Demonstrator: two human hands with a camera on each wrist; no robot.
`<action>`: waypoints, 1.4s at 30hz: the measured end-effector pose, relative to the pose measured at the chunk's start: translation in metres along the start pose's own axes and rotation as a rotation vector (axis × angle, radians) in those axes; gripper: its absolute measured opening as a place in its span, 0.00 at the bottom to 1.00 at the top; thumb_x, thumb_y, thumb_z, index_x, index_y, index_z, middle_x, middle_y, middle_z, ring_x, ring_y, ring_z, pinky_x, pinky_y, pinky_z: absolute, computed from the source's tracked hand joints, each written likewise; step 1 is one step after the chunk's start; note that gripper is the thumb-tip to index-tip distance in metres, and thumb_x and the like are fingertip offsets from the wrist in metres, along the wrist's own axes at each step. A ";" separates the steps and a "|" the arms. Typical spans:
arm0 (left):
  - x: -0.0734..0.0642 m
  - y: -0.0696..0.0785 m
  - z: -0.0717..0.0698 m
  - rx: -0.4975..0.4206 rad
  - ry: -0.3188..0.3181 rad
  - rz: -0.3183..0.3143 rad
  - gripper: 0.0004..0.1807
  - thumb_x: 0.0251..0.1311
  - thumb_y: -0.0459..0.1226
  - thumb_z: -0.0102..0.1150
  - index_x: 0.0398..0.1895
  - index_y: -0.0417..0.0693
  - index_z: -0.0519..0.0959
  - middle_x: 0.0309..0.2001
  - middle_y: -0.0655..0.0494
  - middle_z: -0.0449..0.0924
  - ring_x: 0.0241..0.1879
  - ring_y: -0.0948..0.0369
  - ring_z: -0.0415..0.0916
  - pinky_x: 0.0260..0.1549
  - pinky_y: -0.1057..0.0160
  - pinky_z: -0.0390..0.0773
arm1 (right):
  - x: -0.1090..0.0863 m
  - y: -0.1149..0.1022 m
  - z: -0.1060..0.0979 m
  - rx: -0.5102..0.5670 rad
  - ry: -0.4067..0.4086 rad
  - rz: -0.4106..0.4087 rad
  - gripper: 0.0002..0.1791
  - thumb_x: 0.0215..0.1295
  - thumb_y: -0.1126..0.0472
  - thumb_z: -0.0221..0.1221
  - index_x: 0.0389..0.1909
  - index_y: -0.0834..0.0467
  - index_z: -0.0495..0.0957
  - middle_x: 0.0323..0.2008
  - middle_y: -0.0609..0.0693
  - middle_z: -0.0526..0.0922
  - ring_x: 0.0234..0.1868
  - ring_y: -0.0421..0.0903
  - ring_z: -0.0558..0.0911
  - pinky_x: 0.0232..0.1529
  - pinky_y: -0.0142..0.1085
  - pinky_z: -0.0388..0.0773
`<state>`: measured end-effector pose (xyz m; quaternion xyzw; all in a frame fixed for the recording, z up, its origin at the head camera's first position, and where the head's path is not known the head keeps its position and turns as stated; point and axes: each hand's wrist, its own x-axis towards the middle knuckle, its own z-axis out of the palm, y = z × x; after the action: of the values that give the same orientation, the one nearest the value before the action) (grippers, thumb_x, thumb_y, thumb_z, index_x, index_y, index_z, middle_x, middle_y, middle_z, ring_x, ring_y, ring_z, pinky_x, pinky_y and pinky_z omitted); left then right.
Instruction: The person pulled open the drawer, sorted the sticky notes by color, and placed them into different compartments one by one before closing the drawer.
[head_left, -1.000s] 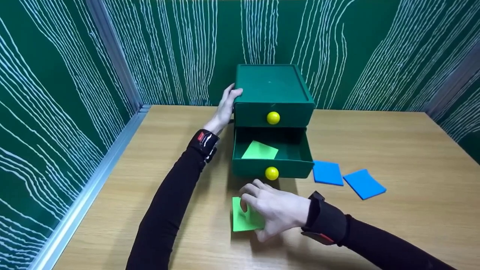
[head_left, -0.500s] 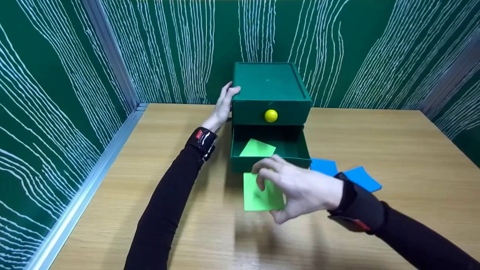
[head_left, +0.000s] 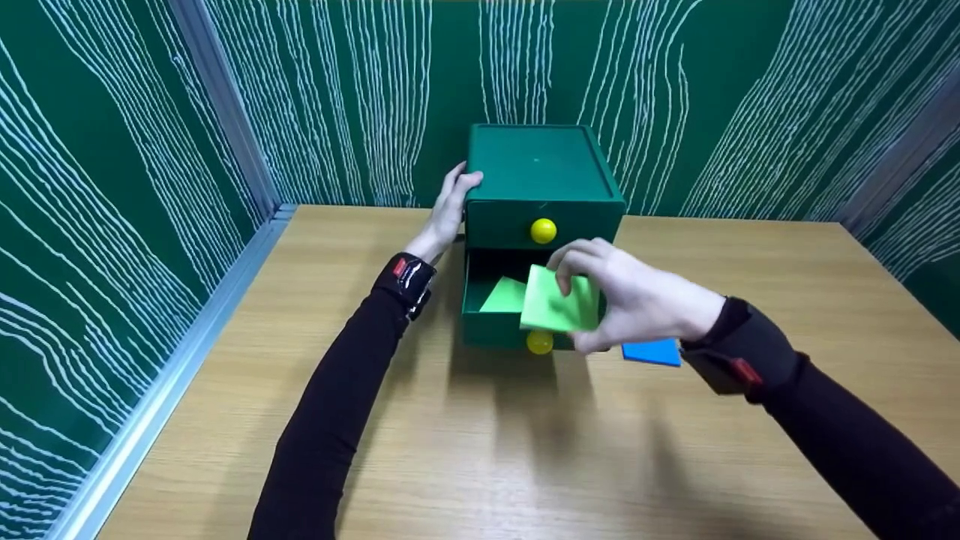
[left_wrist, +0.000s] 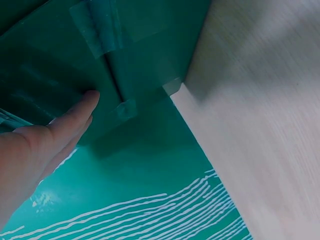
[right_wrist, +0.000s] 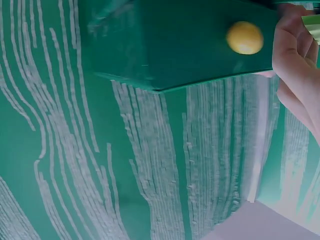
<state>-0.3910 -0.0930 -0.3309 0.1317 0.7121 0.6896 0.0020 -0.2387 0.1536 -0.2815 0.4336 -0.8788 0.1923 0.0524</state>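
Observation:
My right hand (head_left: pixel 637 292) pinches a light-green sticky note pad (head_left: pixel 555 304) by its edges, thumb low and fingers curled at the top. It hangs over the front of the pulled-out lower drawer (head_left: pixel 487 328), partly covering the yellow knob (head_left: pixel 539 343). Another green sticky note pad (head_left: pixel 501 295) lies inside that drawer. My left hand (head_left: pixel 448 206) rests against the left side of the dark-green drawer unit (head_left: pixel 536 165), thumb at its top edge. In the left wrist view, the straight fingers (left_wrist: pixel 75 117) touch the side wall.
A blue sticky note pad (head_left: pixel 651 352) lies on the wooden table (head_left: pixel 375 450), right of the drawer; my right wrist hides the other blue one. The upper drawer (head_left: pixel 495 225) is closed, with its own yellow knob (head_left: pixel 543 231). Green line-patterned walls (head_left: pixel 337 97) stand behind and left.
My right hand has picked the green sticky note pad up off the table and carried it up and rightward to the open drawer. My left hand has stayed on the unit.

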 end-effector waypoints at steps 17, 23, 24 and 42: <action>0.000 0.000 -0.001 0.019 -0.001 -0.010 0.43 0.66 0.54 0.39 0.81 0.51 0.42 0.78 0.43 0.51 0.74 0.50 0.57 0.73 0.50 0.59 | 0.013 0.041 -0.002 0.045 -0.018 0.115 0.19 0.47 0.61 0.71 0.38 0.59 0.74 0.46 0.54 0.78 0.42 0.47 0.72 0.31 0.30 0.67; 0.000 0.000 -0.003 0.027 -0.002 -0.011 0.43 0.66 0.55 0.38 0.81 0.51 0.42 0.78 0.44 0.49 0.74 0.49 0.56 0.73 0.49 0.58 | 0.014 0.048 0.007 0.060 -0.024 0.138 0.18 0.48 0.61 0.71 0.38 0.58 0.74 0.43 0.53 0.77 0.41 0.47 0.71 0.32 0.31 0.68; 0.000 0.000 -0.003 0.029 -0.003 -0.010 0.43 0.66 0.55 0.38 0.81 0.51 0.42 0.78 0.44 0.48 0.75 0.49 0.55 0.73 0.49 0.58 | 0.014 0.049 0.009 0.063 -0.026 0.144 0.17 0.48 0.61 0.70 0.37 0.58 0.74 0.43 0.53 0.77 0.41 0.47 0.72 0.33 0.31 0.68; 0.000 -0.002 -0.003 0.018 -0.004 -0.006 0.43 0.66 0.54 0.37 0.81 0.50 0.42 0.79 0.43 0.48 0.76 0.50 0.54 0.74 0.49 0.57 | 0.017 0.059 0.028 0.100 0.028 0.200 0.17 0.52 0.57 0.72 0.38 0.59 0.77 0.43 0.54 0.80 0.44 0.49 0.74 0.39 0.33 0.72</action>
<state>-0.3919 -0.0958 -0.3327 0.1312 0.7184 0.6831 0.0042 -0.2934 0.1631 -0.3203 0.3432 -0.9061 0.2462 0.0235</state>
